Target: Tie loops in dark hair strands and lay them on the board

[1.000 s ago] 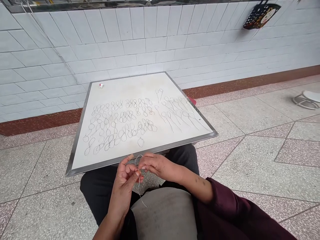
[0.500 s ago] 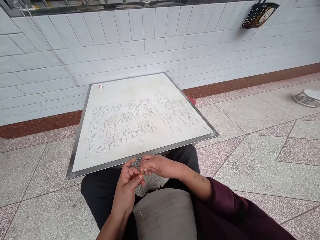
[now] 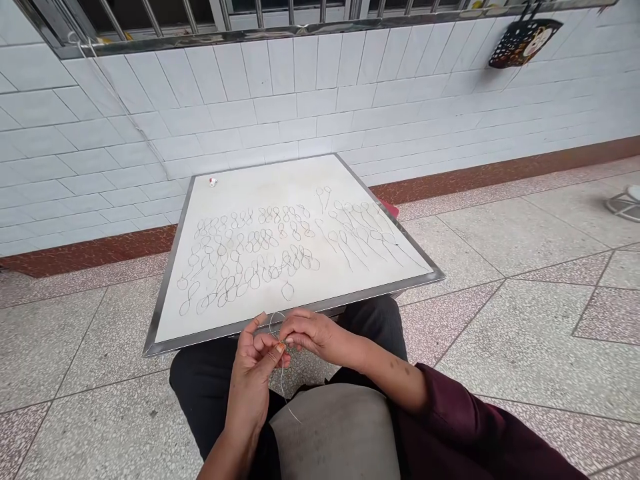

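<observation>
My left hand [image 3: 256, 370] pinches a thin pale wire [image 3: 283, 385] between thumb and fingers, its index finger raised. Fingertips of my right hand [image 3: 311, 337] close on the same wire, right beside the left thumb. A small loop of it arches above the two pinches, and a loose tail hangs down over my lap. Both hands are just off the near edge of a white table [image 3: 270, 180] with a metal rim. On the tabletop lie several twisted wire loops [image 3: 235, 287], many like a figure eight, and to the right several single loops with long tails [image 3: 360, 230].
A small red and white object [image 3: 213, 182] rests at the table's far left corner. Behind the table stands a white tiled wall [image 3: 200, 113] with a barred window. A dark patterned basket [image 3: 525, 43] hangs at upper right. A stool [image 3: 625, 203] is at far right.
The camera view has tilted up and shifted slightly, so more window shows. Both hands keep their pinch; the loose wire tail hangs farther to the right.
</observation>
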The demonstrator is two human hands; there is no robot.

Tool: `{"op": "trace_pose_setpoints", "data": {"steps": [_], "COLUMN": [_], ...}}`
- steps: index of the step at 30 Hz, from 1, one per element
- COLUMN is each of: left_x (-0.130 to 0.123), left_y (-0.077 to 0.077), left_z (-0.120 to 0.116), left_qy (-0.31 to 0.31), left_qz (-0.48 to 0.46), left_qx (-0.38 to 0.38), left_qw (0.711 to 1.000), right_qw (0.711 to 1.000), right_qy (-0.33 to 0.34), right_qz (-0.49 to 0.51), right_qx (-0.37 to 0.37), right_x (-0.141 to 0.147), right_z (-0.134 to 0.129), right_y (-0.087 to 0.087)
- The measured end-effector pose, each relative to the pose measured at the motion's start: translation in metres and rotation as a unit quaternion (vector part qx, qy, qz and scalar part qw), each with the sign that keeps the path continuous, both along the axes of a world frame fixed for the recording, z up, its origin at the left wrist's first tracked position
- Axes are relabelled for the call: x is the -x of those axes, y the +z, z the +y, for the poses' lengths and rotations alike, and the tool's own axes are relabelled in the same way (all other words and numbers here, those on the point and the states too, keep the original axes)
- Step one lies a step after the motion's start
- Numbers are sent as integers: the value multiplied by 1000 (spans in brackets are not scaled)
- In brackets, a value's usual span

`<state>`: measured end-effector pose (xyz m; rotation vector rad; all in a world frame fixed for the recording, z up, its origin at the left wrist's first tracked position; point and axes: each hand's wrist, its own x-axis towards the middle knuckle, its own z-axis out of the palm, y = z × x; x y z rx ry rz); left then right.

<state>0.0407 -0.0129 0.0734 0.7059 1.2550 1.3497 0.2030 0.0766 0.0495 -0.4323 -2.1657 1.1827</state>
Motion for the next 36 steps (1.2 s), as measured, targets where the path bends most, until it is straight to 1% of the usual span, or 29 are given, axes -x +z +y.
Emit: {"op": "trace_pose_setpoints", "data": {"steps": [4,8,14,16,18,19,21,22,24,26,28,31,36], "left_x": [1,1,0,-1,-2,-2,-2,-2,-2,-1,0,3,7], "left_y": [-1,-2,-5,-3,1,3,7,8,9,9,9,9,9], "left_z": [-2,-3,-1,1,3,4,5,5,5,5,3,1,0], "left_qy": [-14,-21,-14,-1,4,2,-10,-14,-15,-18,-20,-25,-35], "left_qz": [10,23,34,35,35,37,45,51,58,57,55,52,29], "left_qx": [1,-1,-2,-4,-13,-18,-20,-18,-13,-8,-4,1,-1], "left_qw": [1000,1000,999,999,999,999,999,998,998,998,998,998,999], "right_qw": [1000,1000,1000,999,997,995,989,985,974,961,953,948,939], "right_qy": [-23,-22,-24,-35,-69,-91,-117,-109,-53,0,33,61,76], "right_qz": [3,14,16,17,27,28,14,-3,-30,-42,-56,-81,-107], "right_qx": [7,13,-11,-8,-10,-24,-88,-133,-219,-272,-294,-301,-317], "right_x": [2,3,5,3,1,-1,-3,-3,-3,-1,1,4,5], "right_z": [-1,-1,0,0,3,5,10,13,20,25,27,26,23], "right_y": [-2,-6,-12,-11,-6,-2,7,12,22,30,38,45,53]}}
